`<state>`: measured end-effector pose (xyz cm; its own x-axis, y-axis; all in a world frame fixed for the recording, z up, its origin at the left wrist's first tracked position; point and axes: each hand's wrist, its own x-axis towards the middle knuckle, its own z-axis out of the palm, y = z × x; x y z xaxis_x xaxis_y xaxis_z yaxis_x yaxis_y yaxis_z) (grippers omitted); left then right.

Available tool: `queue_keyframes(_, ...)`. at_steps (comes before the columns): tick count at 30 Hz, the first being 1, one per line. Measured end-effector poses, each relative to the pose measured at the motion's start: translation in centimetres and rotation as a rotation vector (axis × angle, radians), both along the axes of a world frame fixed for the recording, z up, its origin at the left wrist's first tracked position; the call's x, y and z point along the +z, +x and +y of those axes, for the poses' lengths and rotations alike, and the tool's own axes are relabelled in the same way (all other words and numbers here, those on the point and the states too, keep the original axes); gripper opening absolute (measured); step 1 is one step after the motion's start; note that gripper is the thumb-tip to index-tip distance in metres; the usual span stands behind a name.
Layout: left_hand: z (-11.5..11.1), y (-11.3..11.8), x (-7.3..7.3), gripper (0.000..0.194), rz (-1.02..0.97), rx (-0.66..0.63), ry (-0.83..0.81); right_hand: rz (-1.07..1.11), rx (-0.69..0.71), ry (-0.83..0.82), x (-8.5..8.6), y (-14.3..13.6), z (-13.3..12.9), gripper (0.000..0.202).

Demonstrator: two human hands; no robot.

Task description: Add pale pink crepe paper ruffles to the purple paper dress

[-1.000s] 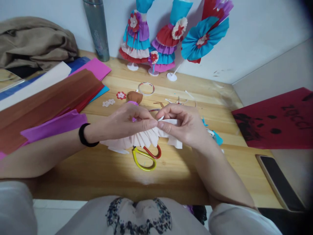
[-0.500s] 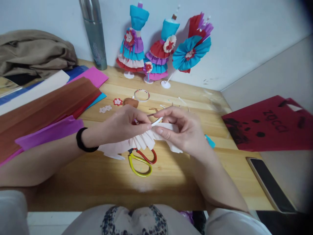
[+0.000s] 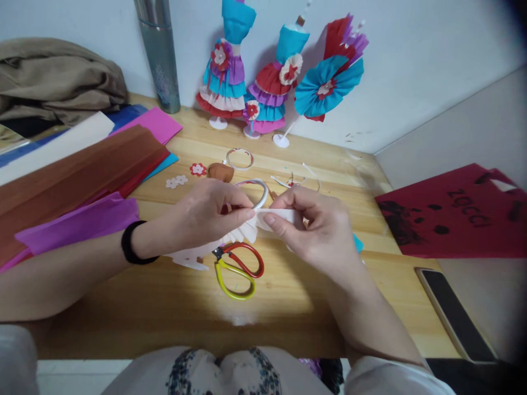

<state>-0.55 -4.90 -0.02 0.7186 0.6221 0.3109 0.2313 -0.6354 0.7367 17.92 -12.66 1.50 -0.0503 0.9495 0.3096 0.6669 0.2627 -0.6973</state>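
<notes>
My left hand (image 3: 201, 214) pinches a strip of white crepe paper (image 3: 246, 231) gathered into small pleats. At the same fingertips, a thin white ring (image 3: 264, 192), like a nearly used-up roll of tape, stands up behind the paper. The flat, unpleated end of the strip runs across to my right hand (image 3: 319, 225), which grips it between thumb and fingers. The strip's other end hangs below my left wrist. Under the paper lie scissors (image 3: 258, 262) with one red and one yellow handle; their blades are mostly hidden.
Crepe paper dresses on stands (image 3: 224, 82) line the wall beside a thermos (image 3: 164, 66). Folded coloured paper (image 3: 82, 164) lies left. Another ring (image 3: 240, 151), flower cutouts (image 3: 198, 169) and scraps lie beyond my hands. At right are a red bag (image 3: 461, 219) and a phone (image 3: 455, 315).
The white ring has tipped up and now shows its round opening. My right hand has shifted slightly right, and the strip between my hands is pulled flatter.
</notes>
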Motion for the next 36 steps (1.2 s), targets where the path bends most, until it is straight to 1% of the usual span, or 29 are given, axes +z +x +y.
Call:
queue_keyframes(6, 0.1, 0.1, 0.0, 0.027, 0.023, -0.027, 0.104, 0.051, 0.089, -0.025, 0.1, -0.5, -0.2, 0.011)
queue_keyframes(12, 0.1, 0.0, -0.2, 0.03, -0.002, -0.057, 0.125, 0.127, 0.068, -0.076, -0.1, -0.3, 0.0, 0.009)
queue_keyframes(17, 0.1, 0.0, -0.3, 0.03, -0.023, -0.064, 0.152, 0.124, 0.114, -0.084, -0.3, -0.1, 0.2, 0.009)
queue_keyframes(22, 0.1, 0.0, -0.3, 0.03, -0.032, -0.043, 0.178, 0.115, 0.059, -0.06, -0.4, 0.0, 0.2, 0.01)
queue_keyframes(27, 0.1, 0.0, -0.2, 0.029, -0.027, -0.059, 0.165, 0.063, 0.001, -0.019, -0.7, -0.1, 0.3, 0.01)
queue_keyframes(32, 0.2, 0.0, -0.5, 0.033, -0.017, -0.074, 0.177, 0.083, 0.0, -0.036, -1.0, 0.0, 0.3, 0.011)
queue_keyframes(36, 0.1, 0.1, -0.6, 0.036, -0.031, -0.091, 0.225, 0.146, 0.009, -0.064, -1.1, -0.2, 0.5, 0.013)
